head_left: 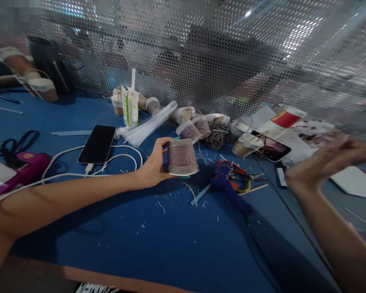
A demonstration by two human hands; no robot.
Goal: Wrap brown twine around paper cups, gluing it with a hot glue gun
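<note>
My left hand [154, 167] is closed round a small cup wrapped in brownish-pink twine [182, 158], raised over the blue table; its pale rim faces down. Teal fingernail tips show at its top and bottom edges. To the right my right hand [331, 158], blurred by motion, hangs in the air near a phone with a lit screen [273, 147]. Its fingers look loosely stretched, and I see nothing in them. A blue glue gun [224, 179] with a translucent glue stick [200, 195] lies between the hands, beside pliers with red and yellow handles [242, 185].
Several twine-wrapped cups [190, 131], a drink carton [130, 106] and a bundle of white strands [152, 124] line the metal mesh [201, 61]. A black phone [97, 144] on a white cable and a magenta glue gun [26, 167] lie left. Thread scraps dot the table [171, 244].
</note>
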